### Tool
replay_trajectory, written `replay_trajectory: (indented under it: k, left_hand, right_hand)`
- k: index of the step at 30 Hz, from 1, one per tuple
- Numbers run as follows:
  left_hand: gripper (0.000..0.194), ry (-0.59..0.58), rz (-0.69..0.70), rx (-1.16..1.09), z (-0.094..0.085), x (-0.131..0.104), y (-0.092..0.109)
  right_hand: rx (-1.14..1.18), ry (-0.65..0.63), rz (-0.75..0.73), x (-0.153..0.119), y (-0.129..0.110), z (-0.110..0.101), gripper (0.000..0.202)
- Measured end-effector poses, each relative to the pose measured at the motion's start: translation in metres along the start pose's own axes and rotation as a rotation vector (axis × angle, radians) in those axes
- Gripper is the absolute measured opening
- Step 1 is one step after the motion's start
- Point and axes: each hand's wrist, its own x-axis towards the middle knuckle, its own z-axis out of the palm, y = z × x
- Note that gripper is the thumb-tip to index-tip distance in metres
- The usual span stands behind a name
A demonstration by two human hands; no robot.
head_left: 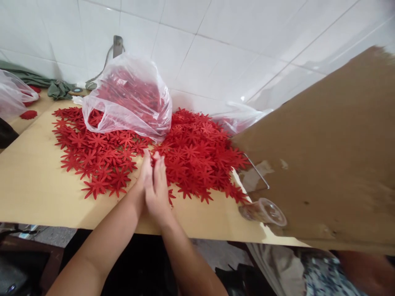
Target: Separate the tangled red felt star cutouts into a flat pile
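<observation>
Fingers of left hand (142, 181) and right hand (158, 187) are pressed together, flat, at red flowers (197, 156), apparently gathering them; bag (129, 98) beyond.

A clear plastic bag (129, 98) stuffed with red pieces sits at twelve o'clock on the tan board (31, 181). A second bag (12, 96) lies at ten o'clock, with green cloth (57, 88) beside it. A brown cardboard sheet (333, 156) leans at three o'clock, a clear plastic cup (265, 211) tipped against its lower edge. White tiles (216, 37) cover the wall.
</observation>
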Motion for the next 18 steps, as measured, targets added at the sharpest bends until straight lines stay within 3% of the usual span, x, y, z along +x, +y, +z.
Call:
replay_trajectory:
  k: [3, 5, 9, 12, 14, 18]
  left_hand:
    - [0.052, -0.026, -0.025, -0.054, -0.004, 0.001, -0.001]
    - [0.044, -0.056, -0.028, -0.082, -0.004, 0.003, 0.000]
    - [0.037, -0.085, -0.020, -0.237, 0.000, 0.007, 0.004]
    - [0.039, -0.151, -0.054, -0.411, 0.005, 0.006, 0.001]
    - [0.039, -0.192, -0.099, -0.461, 0.008, 0.005, -0.003]
    - [0.038, -0.153, -0.135, -0.549, 0.001, 0.004, -0.006]
  right_hand:
    - [-0.054, 0.010, -0.059, -0.018, -0.007, 0.003, 0.062]
    - [-0.014, 0.010, -0.050, -0.015, -0.011, 0.001, 0.059]
    - [0.239, -0.001, 0.032, 0.014, -0.011, -0.012, 0.064]
    - [0.342, 0.142, 0.157, 0.043, -0.001, -0.020, 0.074]
    - [0.230, 0.195, 0.196, 0.057, 0.005, -0.019, 0.079]
    - [-0.084, 0.076, 0.136, 0.049, 0.000, -0.004, 0.073]
